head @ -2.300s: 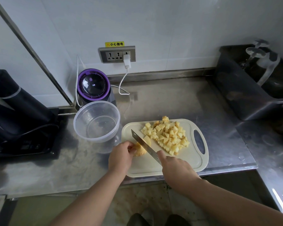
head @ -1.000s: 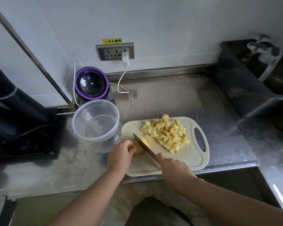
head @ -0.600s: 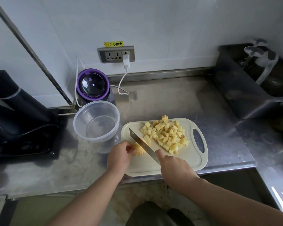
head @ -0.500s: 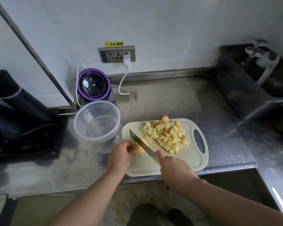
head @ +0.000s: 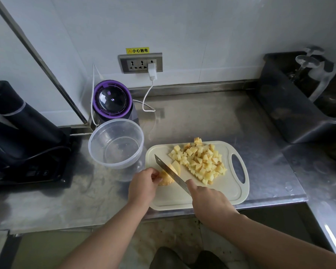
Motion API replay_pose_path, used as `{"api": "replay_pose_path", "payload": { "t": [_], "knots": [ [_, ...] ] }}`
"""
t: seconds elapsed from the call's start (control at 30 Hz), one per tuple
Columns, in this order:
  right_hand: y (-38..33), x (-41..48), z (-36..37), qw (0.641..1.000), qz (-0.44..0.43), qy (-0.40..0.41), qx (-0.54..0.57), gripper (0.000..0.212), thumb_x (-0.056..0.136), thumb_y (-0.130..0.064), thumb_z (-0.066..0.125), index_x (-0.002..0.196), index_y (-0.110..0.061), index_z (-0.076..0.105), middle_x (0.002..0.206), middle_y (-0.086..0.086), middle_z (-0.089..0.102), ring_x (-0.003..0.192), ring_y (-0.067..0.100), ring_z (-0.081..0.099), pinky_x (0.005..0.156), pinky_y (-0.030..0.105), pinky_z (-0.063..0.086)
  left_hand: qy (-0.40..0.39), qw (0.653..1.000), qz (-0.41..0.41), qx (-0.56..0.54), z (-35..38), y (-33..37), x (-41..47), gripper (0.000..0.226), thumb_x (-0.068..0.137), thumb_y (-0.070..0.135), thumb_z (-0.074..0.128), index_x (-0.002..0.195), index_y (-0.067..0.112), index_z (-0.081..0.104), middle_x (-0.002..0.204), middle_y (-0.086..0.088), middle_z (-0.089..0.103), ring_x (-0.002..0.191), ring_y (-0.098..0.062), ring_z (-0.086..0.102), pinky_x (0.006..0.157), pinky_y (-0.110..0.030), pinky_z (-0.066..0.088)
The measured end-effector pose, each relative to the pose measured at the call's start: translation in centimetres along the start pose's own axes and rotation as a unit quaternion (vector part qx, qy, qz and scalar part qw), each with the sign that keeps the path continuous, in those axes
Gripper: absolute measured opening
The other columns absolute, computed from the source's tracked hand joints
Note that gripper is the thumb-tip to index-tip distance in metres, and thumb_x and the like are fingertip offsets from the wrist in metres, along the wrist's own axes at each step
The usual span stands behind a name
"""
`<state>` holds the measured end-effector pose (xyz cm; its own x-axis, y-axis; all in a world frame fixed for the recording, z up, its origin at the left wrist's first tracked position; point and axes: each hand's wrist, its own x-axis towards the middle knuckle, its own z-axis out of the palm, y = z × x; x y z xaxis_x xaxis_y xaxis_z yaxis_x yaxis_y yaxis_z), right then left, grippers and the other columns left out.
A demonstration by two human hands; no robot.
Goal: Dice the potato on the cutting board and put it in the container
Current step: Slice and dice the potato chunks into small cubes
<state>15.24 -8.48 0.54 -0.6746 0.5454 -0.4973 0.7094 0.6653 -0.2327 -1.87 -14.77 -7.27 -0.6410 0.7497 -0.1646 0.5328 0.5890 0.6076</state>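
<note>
A cream cutting board (head: pixel 217 199) lies at the steel counter's front edge. On its right half sits a pile of yellow potato dice (head: pixel 200 160). My left hand (head: pixel 143 186) pinches the remaining potato chunk (head: pixel 166 178) at the board's left side. My right hand (head: pixel 208 199) grips the knife (head: pixel 171 173) by its handle, index finger along the spine, with the blade set diagonally into the chunk. A slice (head: pixel 176 165) leans just right of the blade. The clear round container (head: pixel 115 145) stands empty to the left of the board.
A purple-rimmed appliance (head: pixel 113 100) stands behind the container, its white cable running to the wall socket (head: pixel 141 63). A black machine (head: pixel 21 133) fills the left side. A dark bin (head: pixel 291 105) holding clear utensils sits at the right. The counter's front edge runs just below the board.
The knife rose and came down again through the chunk, and another slice now leans off its right side. My left hand stayed on the potato.
</note>
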Motion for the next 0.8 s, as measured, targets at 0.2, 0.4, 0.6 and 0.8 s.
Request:
{"api": "replay_pose_path", "payload": {
  "t": [0.2, 0.4, 0.6, 0.8],
  "knots": [
    [0.0, -0.1, -0.1, 1.0, -0.004, 0.002, -0.004, 0.047, 0.1, -0.011, 0.047, 0.139, -0.022, 0.023, 0.093, 0.002, 0.057, 0.067, 0.011, 0.051, 0.061, 0.024, 0.049, 0.0, 1.0, 0.004, 0.001, 0.0, 0.0, 0.0, 0.017, 0.089, 0.027, 0.066, 0.102, 0.018, 0.071, 0.1, 0.004, 0.072, 0.092, -0.015, 0.066, 0.078, -0.026, 0.049],
    [-0.1, 0.3, 0.4, 1.0, -0.006, 0.004, -0.028, 0.051, 0.098, -0.006, 0.048, 0.139, -0.018, 0.022, 0.076, -0.002, 0.046, 0.06, 0.01, 0.045, 0.049, 0.022, 0.037, -0.002, 1.0, 0.005, 0.011, 0.0, 0.0, 0.0, 0.016, 0.089, 0.025, 0.066, 0.103, 0.017, 0.07, 0.1, 0.003, 0.073, 0.092, -0.016, 0.066, 0.076, -0.027, 0.048],
    [-0.4, 1.1, 1.5, 0.999, -0.01, -0.027, -0.018, 0.055, 0.099, -0.01, 0.05, 0.143, -0.02, 0.019, 0.075, -0.003, 0.043, 0.061, 0.008, 0.045, 0.048, 0.018, 0.037, 0.0, 1.0, 0.01, 0.029, 0.1, -0.1, 0.1, 0.013, 0.089, 0.025, 0.066, 0.099, 0.017, 0.069, 0.096, 0.003, 0.072, 0.088, -0.017, 0.064, 0.073, -0.028, 0.049],
    [-0.3, 1.8, 2.1, 0.999, 0.002, -0.04, -0.014, 0.056, 0.097, -0.013, 0.055, 0.142, -0.019, 0.021, 0.076, -0.003, 0.042, 0.067, 0.01, 0.052, 0.058, 0.022, 0.046, 0.0, 0.999, 0.017, 0.032, 0.0, 0.0, 0.0, 0.011, 0.088, 0.023, 0.067, 0.097, 0.018, 0.069, 0.095, 0.003, 0.071, 0.087, -0.016, 0.064, 0.074, -0.033, 0.052]
  ]
}}
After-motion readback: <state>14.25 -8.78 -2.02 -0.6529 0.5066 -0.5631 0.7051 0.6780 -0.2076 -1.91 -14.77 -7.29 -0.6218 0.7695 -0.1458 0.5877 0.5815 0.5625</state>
